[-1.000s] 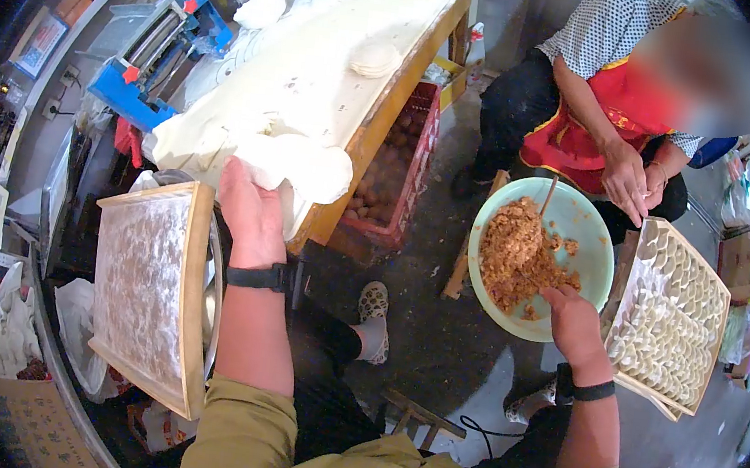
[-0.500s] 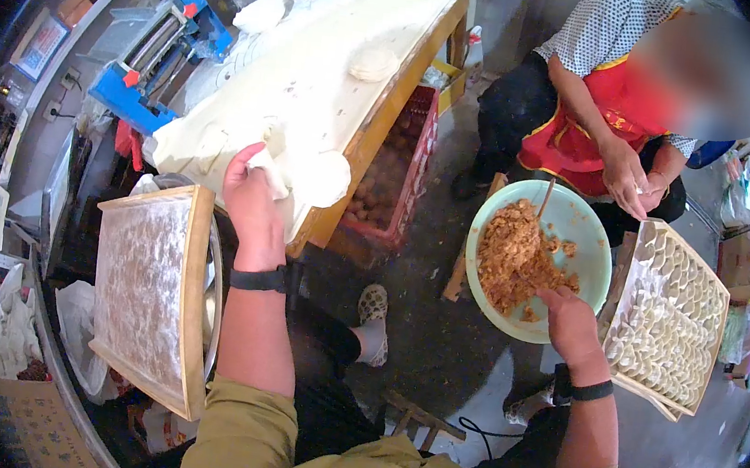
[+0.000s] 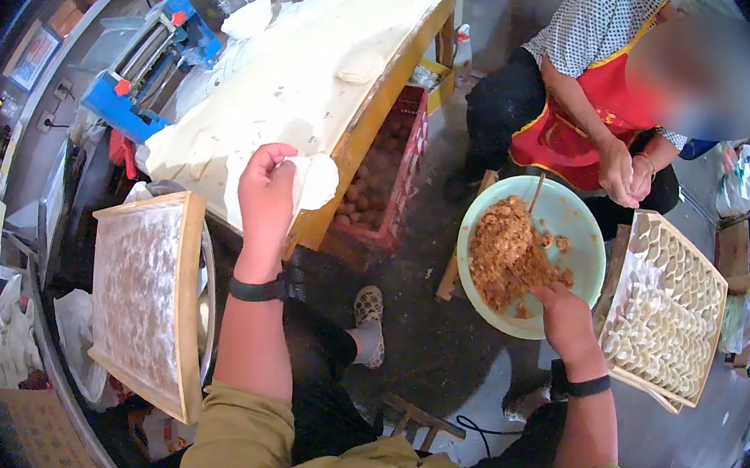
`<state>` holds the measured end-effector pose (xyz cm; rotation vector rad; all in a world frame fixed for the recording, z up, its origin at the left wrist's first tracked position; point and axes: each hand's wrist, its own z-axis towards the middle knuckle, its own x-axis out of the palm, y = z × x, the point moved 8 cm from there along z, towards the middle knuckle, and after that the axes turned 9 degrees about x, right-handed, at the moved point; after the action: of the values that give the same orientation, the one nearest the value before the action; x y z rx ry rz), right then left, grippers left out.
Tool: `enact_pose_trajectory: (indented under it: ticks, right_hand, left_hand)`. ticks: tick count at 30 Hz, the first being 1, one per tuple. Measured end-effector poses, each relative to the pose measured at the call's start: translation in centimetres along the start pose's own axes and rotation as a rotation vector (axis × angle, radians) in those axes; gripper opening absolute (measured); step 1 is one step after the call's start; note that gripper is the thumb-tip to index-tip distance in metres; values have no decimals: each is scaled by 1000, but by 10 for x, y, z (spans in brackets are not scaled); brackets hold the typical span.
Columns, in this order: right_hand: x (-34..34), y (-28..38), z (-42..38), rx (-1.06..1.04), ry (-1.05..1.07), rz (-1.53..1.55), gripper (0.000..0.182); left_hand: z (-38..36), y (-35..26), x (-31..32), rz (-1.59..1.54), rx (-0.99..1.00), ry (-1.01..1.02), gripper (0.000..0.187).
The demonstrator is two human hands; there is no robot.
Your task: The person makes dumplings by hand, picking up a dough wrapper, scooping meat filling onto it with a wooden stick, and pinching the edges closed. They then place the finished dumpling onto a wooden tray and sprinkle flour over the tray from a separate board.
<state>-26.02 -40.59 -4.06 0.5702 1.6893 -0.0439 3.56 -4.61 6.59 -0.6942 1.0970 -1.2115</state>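
Observation:
My left hand (image 3: 268, 191) is closed, pinching the edge of a round white dough wrapper (image 3: 318, 182) by the front corner of the floured table. My right hand (image 3: 565, 320) reaches over the near rim of a pale green bowl (image 3: 590, 289), its fingers pressed together at the filling. Whatever they grip is too hidden to make out. Brown minced filling (image 3: 503, 247) is heaped in the bowl, and a thin stick (image 3: 536, 194) stands up from it. Right of the bowl, a wooden tray (image 3: 696, 396) carries rows of folded dumplings (image 3: 667, 329).
Across from me sits a person in a red apron (image 3: 578, 132), both hands together above the dumpling tray. A floured board (image 3: 139, 287) leans at my left. The table (image 3: 317, 91) holds more dough wrappers (image 3: 363, 64); a red crate (image 3: 410, 160) stands beneath. A blue-framed roller machine (image 3: 141, 72) is back left.
My left hand has changed from spread fingers over the dough to a pinch on the wrapper, shifting slightly right. My right hand stays at the filling. The other person's hands have drawn together.

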Motion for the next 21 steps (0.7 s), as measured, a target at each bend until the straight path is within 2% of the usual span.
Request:
enact_pose_trajectory:
  ticks: [2, 5, 8, 11, 13, 14, 17, 21]
  right_hand:
    - [-4, 4, 1, 6, 5, 5, 35]
    - [0, 4, 2, -44, -84, -4, 31]
    - [-4, 11, 1, -67, -128, -15, 30]
    - [0, 10, 10, -51, -63, -84, 33]
    - [7, 3, 5, -30, -54, -91, 34]
    - [6, 3, 7, -40, -98, -65, 35]
    - [33, -19, 14, 47, 30, -200, 36]
    - [-1, -14, 5, 14, -88, -197, 35]
  left_hand:
    - [1, 10, 15, -560, -116, -34, 20]
    - [-8, 6, 39, -904, -294, 76, 27]
    - [-11, 21, 58, -1071, -364, 62, 30]
    - [-5, 4, 69, -1366, -353, 6, 31]
    - [-5, -12, 79, -1491, -365, 56, 33]
    - [-11, -5, 88, -1406, -420, -2, 32]
    - [-45, 11, 132, -1269, -622, 38, 32]
    - [-41, -21, 141, -1412, -453, 156, 35]
